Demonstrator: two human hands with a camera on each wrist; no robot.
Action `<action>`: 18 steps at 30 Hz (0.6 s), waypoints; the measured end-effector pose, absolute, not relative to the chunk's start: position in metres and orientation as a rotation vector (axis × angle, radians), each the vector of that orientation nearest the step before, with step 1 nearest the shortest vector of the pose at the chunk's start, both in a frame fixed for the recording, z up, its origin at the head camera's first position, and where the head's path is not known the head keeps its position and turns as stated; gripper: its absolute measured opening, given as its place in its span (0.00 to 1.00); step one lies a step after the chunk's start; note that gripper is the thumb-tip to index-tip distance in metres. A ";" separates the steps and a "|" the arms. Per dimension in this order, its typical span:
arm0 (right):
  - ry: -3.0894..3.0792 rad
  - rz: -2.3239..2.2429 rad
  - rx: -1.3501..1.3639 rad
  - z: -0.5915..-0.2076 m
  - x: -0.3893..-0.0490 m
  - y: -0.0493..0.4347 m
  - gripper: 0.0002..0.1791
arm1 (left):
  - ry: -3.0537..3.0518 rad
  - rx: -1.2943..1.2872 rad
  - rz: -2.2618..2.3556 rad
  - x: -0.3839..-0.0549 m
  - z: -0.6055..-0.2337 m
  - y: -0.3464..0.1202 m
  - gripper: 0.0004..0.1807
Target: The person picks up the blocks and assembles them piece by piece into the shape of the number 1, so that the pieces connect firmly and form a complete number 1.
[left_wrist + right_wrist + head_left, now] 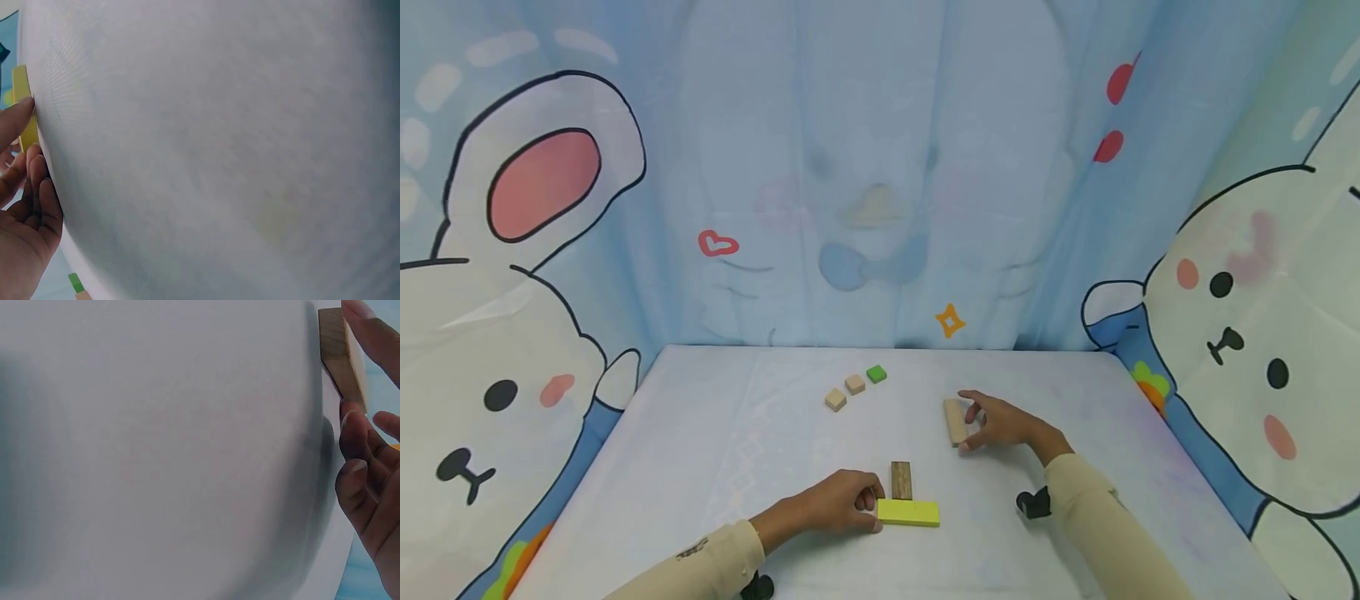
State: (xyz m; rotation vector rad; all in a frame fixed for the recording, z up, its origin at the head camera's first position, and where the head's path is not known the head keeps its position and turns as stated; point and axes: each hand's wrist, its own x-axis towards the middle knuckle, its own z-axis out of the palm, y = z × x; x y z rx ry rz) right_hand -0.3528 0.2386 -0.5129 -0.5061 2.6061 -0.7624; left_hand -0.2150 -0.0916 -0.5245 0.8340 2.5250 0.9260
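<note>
My left hand (844, 502) pinches the left end of a yellow block (910, 512) lying crosswise on the table. In the left wrist view the thumb overlaps the yellow block (20, 81), with fingertips at its lower end. Just behind the yellow block lies a dark brown wooden block (901, 481), pointing away from me. Farther right, my right hand (1000, 422) holds a plain wooden block (954, 422) by its ends, thumb at the near end and index finger at the far one. That wooden block (337, 347) also shows between thumb and fingertips in the right wrist view.
Two small plain wooden cubes (835, 400) and a green one (876, 374) form a slanting row toward the back of the white table (737, 433). A blue curtain (865, 100) with cartoon animals hangs behind and along both sides.
</note>
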 end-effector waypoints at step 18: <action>2.587 -0.621 -0.521 -0.512 -0.363 0.230 0.58 | 2.492 0.771 0.951 -0.218 -0.527 -0.091 0.16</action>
